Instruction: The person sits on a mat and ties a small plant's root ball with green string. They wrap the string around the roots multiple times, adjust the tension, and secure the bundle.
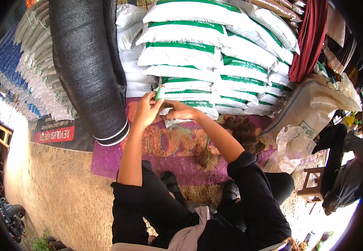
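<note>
My left hand is raised in front of the stacked sacks, its fingers closed around a light green cylinder with a reddish tip. What kind of thing this is, I cannot make out. Close beside it, my right hand reaches in from the right with curled fingers, almost touching the left. Whether anything sits in those fingers is hidden. Below the hands lies a purple printed banner. On it rests a small plant with a soil root ball, near a dark brown fibrous heap.
White sacks with green bands are piled ahead. A thick black mesh roll leans at the left, beside more stacked bags. On the right are a large woven sack, a clear plastic bag, a brown stool and a dark-clothed person.
</note>
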Available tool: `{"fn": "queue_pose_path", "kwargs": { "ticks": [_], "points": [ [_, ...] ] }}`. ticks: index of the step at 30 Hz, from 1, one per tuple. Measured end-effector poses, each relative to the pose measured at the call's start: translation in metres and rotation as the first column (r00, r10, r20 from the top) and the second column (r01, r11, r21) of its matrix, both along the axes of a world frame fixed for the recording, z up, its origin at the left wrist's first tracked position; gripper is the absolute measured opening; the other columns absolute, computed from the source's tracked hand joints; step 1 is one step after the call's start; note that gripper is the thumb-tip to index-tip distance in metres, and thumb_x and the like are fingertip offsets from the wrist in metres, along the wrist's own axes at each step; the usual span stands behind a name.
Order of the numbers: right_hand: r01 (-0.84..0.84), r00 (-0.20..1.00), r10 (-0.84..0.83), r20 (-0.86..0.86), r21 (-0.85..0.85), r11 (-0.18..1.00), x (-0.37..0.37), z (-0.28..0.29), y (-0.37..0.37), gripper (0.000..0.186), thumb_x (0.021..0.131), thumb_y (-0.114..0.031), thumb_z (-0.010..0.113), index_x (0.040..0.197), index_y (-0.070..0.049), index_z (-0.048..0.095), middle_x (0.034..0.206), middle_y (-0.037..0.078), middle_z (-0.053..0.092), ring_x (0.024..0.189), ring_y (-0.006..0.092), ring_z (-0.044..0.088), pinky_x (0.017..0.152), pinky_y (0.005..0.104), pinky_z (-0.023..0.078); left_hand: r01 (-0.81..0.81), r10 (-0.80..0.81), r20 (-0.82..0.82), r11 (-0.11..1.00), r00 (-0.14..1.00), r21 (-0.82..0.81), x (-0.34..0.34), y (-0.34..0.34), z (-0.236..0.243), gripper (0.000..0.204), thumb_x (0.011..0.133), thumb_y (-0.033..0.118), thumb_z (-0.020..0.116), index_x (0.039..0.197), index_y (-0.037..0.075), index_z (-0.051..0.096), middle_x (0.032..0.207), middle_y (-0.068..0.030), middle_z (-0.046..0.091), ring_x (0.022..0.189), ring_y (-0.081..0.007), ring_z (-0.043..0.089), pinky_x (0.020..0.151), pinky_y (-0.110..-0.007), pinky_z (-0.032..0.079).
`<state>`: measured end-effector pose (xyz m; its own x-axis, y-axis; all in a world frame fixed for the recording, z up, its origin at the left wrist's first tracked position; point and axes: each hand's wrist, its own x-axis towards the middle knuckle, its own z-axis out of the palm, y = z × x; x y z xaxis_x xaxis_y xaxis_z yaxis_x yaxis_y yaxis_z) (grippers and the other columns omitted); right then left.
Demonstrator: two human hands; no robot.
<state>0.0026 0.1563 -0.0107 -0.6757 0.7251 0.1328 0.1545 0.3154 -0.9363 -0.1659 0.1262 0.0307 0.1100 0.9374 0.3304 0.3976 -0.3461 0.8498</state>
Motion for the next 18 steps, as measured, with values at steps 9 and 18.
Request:
{"fn": "queue_pose_path", "kwargs": {
  "ticks": [9,18],
  "points": [
    [0.183,0.824,-0.178,0.538,0.044,0.982,0.065,-0.098,-0.002,0.033,0.074,-0.028,0.065,0.088,0.002,0.064,0.071,0.013,0.062,0.064,0.0196,0.057,0.061,0.0336,0.045,-0.114,0.155,0.589,0.988,0.793,-0.106,-0.051,0.012,0.0,0.021,0.089,0.018,0.053,0.102,0.002,0.053,0.092,-0.0072,0.06,0.065,-0.0102,0.058,0.06,-0.025,0.053],
    [0.299,0.444,-0.491,0.75,0.392,0.87,0.164,-0.154,0.008,0.018,0.072,-0.015,0.06,0.08,0.001,0.063,0.084,0.021,0.062,0.084,0.0365,0.059,0.072,0.0415,0.049,-0.627,0.448,0.569,0.763,0.69,0.159,-0.151,-0.017,0.0,0.031,0.089,0.016,0.053,0.107,-0.009,0.047,0.093,-0.0142,0.059,0.068,-0.0149,0.06,0.061,-0.025,0.054]
  ]
}}
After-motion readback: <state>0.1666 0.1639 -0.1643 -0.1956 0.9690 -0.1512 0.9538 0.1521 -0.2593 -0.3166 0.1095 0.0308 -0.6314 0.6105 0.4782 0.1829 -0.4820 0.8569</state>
